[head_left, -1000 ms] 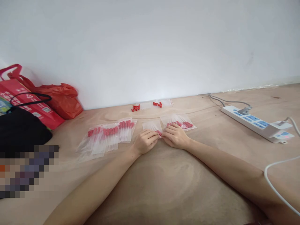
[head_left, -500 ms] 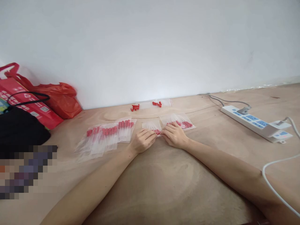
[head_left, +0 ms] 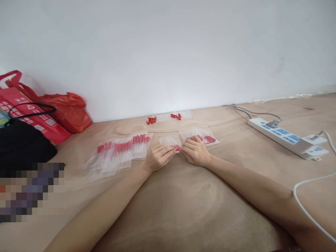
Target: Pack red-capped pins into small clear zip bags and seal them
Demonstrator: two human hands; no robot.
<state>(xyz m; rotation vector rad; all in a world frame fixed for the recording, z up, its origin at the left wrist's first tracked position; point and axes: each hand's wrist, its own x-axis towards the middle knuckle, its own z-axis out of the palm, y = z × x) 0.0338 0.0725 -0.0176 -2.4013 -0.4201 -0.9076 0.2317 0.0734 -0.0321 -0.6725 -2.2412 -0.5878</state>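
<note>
A clear plastic bag [head_left: 169, 140] with red-ended pieces in it lies flat between my hands. My left hand [head_left: 159, 156] pinches its near left edge, and my right hand [head_left: 194, 151] pinches the near right edge, fingertips almost meeting. Just beyond my right hand is another clear bag [head_left: 210, 134] with red-ended pieces, partly hidden by the fingers. Left of my left hand, several filled bags [head_left: 122, 154] overlap in a row, their red ends toward the wall.
Near the wall lie loose red pieces [head_left: 151, 120] and a clear bag [head_left: 163, 118] with more red pieces on it. A white power strip [head_left: 278, 134] with cables is at right. Red bags [head_left: 75, 112] and a black item [head_left: 25, 147] stand at left.
</note>
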